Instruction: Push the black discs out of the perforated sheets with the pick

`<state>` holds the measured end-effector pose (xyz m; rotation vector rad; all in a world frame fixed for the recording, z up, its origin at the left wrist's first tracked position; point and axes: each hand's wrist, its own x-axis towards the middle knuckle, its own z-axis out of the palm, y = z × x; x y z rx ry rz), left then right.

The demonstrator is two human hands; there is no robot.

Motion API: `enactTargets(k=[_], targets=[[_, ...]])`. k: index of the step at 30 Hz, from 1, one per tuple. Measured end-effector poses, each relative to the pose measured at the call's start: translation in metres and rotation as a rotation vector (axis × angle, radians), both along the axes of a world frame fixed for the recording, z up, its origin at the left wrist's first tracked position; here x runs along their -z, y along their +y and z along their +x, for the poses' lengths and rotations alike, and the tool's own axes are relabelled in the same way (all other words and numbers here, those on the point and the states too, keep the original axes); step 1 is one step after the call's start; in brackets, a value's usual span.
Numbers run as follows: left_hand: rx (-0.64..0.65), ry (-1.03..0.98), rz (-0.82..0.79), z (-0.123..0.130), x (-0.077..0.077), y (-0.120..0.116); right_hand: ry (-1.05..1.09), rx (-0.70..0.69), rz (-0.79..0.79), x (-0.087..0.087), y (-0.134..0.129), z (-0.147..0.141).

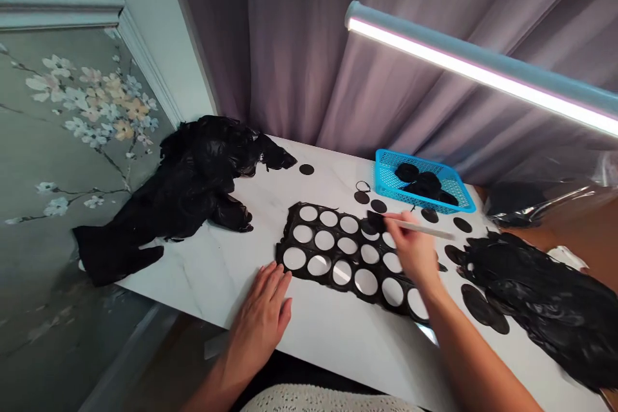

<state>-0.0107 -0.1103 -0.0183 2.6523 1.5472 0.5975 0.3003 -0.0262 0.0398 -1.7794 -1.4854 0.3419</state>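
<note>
A black sheet [336,239] with rows of round holes lies on the white marbled table [193,270], white showing through the holes. My left hand [263,306] rests flat beside the sheet's front left corner, its fingertips at the edge. Over the sheet's back right part, my right hand [412,244] grips a pale, flat stick-like tool [429,229] between thumb and fingers. A small black piece [375,222] is at my right fingertips, above one of the holes. Whether it is stuck to the tool or pinched, I cannot tell.
Behind the sheet stands a blue basket [463,198] with black pieces. Loose black discs [306,169] are scattered about. Heaps of black material lie at the left [188,180] and right [550,296]. A lit tube lamp [473,67] hangs above, before the curtain.
</note>
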Motion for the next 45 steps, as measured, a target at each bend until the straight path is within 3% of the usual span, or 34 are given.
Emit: enactTargets(k=[3, 6, 7, 9, 12, 15, 17, 22, 26, 32, 35, 38, 41, 45], targets=[[0.025, -0.040, -0.007, -0.002, -0.003, 0.006, -0.079, 0.347, -0.086, -0.012, -0.046, 0.077], [0.038, -0.060, -0.024, -0.004, -0.007, 0.016, -0.165, 0.732, -0.264, -0.010, -0.092, 0.144], [0.046, -0.051, -0.019, -0.005, -0.008, 0.020, -0.153, 0.808, -0.357, -0.007, -0.104, 0.161], [0.075, -0.022, 0.010, -0.007, -0.008, 0.026, -0.154, 0.864, -0.377, 0.000, -0.122, 0.183], [0.137, -0.015, 0.066, -0.011, -0.004, 0.032, -0.267, 0.775, -0.111, 0.008, -0.138, 0.188], [0.172, -0.046, 0.090, -0.015, -0.002, 0.032, -0.408, 0.689, 0.179, 0.011, -0.141, 0.169], [0.172, -0.062, 0.073, -0.017, -0.004, 0.029, -0.398, 0.662, 0.252, 0.011, -0.138, 0.149], [0.145, -0.083, 0.027, -0.019, -0.010, 0.023, -0.246, 0.462, 0.228, 0.016, -0.122, 0.107], [0.148, -0.060, 0.008, -0.018, -0.010, 0.021, -0.169, 0.349, 0.206, 0.025, -0.113, 0.093], [0.160, -0.010, 0.026, -0.016, -0.014, 0.024, -0.043, 0.373, 0.144, 0.036, -0.114, 0.086], [0.195, -0.004, 0.059, -0.017, -0.014, 0.030, 0.161, 0.401, 0.136, 0.040, -0.115, 0.080], [0.180, -0.029, 0.124, -0.013, -0.014, 0.039, 0.381, 0.339, 0.121, 0.041, -0.115, 0.075], [0.200, -0.075, 0.161, 0.006, -0.019, 0.051, 0.479, 0.256, 0.098, 0.037, -0.115, 0.073], [0.469, -0.092, 0.079, 0.058, -0.031, 0.059, 0.447, 0.116, -0.001, 0.029, -0.120, 0.071]])
